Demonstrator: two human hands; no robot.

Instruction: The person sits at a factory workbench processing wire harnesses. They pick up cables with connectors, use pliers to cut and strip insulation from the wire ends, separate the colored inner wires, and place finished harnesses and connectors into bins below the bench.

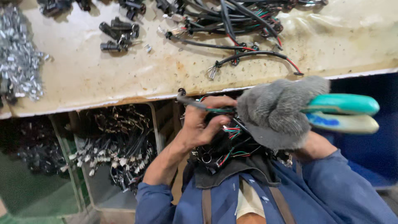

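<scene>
My left hand [202, 124] is bare and pinches a black sheathed wire [195, 102] with coloured strands, just below the bench edge. My right hand [275, 112] wears a grey knit glove and grips a plier-like hand tool with teal and cream handles [344, 112]; the tool's jaws are hidden behind the glove, close to the wire end. A bundle of black, red and green wires with ring connectors [226, 145] rests in my lap on a dark apron.
A stained cream benchtop [124, 79] carries a heap of small metal terminals [18, 62], black plastic connectors [118, 33] and several finished wire harnesses [236, 25]. Under the bench, open bins [120, 145] hold many more wires with terminals.
</scene>
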